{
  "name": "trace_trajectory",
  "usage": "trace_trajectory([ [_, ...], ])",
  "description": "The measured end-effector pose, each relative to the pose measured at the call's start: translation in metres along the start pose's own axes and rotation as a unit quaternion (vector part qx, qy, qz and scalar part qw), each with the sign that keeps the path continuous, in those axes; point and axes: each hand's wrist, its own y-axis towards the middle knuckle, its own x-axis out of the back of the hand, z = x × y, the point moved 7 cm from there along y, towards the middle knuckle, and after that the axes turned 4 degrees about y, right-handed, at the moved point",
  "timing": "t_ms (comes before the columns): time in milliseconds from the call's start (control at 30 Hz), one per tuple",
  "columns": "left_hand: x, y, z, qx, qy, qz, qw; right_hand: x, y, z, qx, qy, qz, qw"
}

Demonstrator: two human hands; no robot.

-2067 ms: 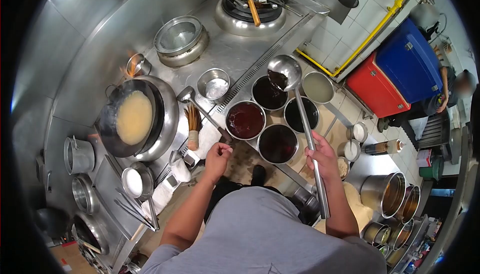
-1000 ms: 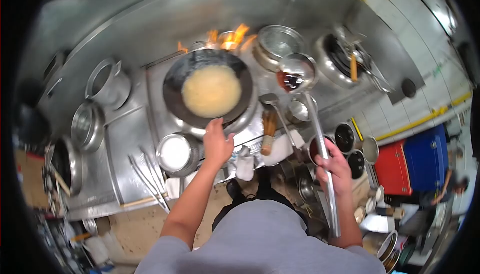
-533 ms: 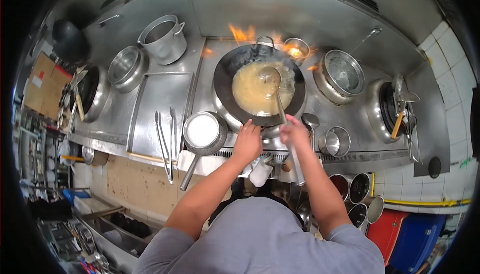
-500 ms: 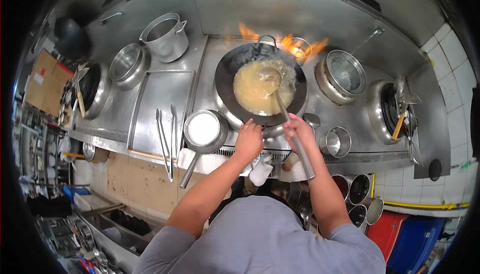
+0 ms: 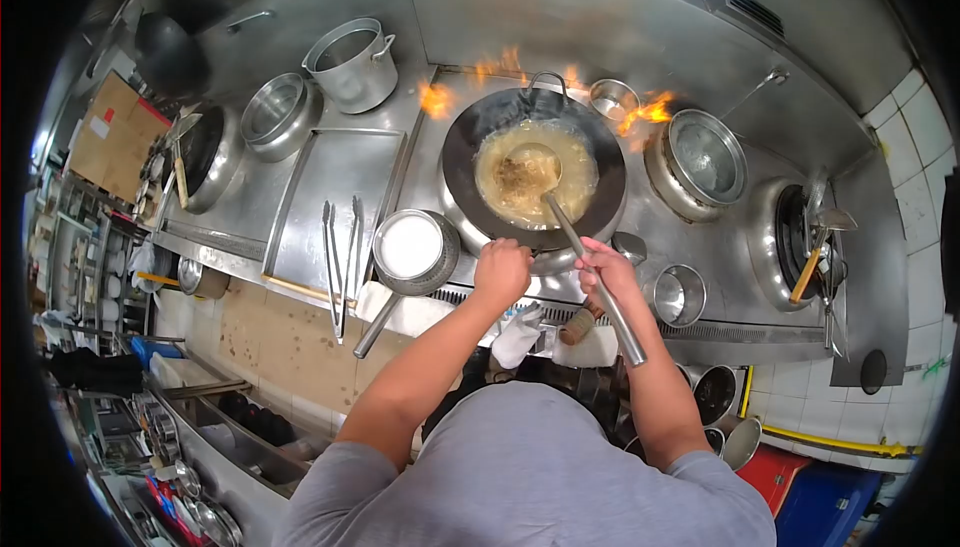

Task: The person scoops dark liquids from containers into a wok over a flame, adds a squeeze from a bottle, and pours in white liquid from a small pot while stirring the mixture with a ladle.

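Observation:
A dark wok (image 5: 465, 192) sits on the burner ahead of me, holding a bubbling, pale yellowish liquid (image 5: 578, 187) with brown bits (image 5: 512, 179) in it. My right hand (image 5: 606, 273) is wrapped round the long metal handle of a ladle (image 5: 568, 229). The ladle's bowl lies in the liquid, and its handle end slants back over my right forearm. At the wok's near left edge, my left hand (image 5: 502, 269) is closed in a fist against the rim; the part it grips is hidden. The wok's far loop handle (image 5: 547, 79) stands free.
Flames (image 5: 435, 99) rise behind and beside the wok. Left of it stand a strainer over a white-filled pot (image 5: 410, 245), tongs (image 5: 342, 262) and a tall pot (image 5: 352, 72). To the right are a metal cup (image 5: 678, 295) and a round pot (image 5: 705, 159).
Brown bits now show in the liquid around the ladle's bowl. The fingers of my left hand have curled tighter at the rim. Flames have spread to the wok's left side.

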Motion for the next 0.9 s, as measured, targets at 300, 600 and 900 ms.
trace_trajectory([
  [300,-0.003,-0.003,0.001,-0.015,-0.011,-0.016,1.000,0.001,0.008,0.001,0.016,-0.092,-0.018,0.995],
  [600,0.002,-0.043,0.000,-0.063,-0.027,-0.014,0.998,-0.012,-0.024,0.009,0.216,-0.439,-0.062,0.870],
  [900,0.000,-0.059,0.009,-0.077,-0.023,0.041,0.996,-0.042,-0.064,0.003,0.282,-0.618,-0.163,0.715],
])
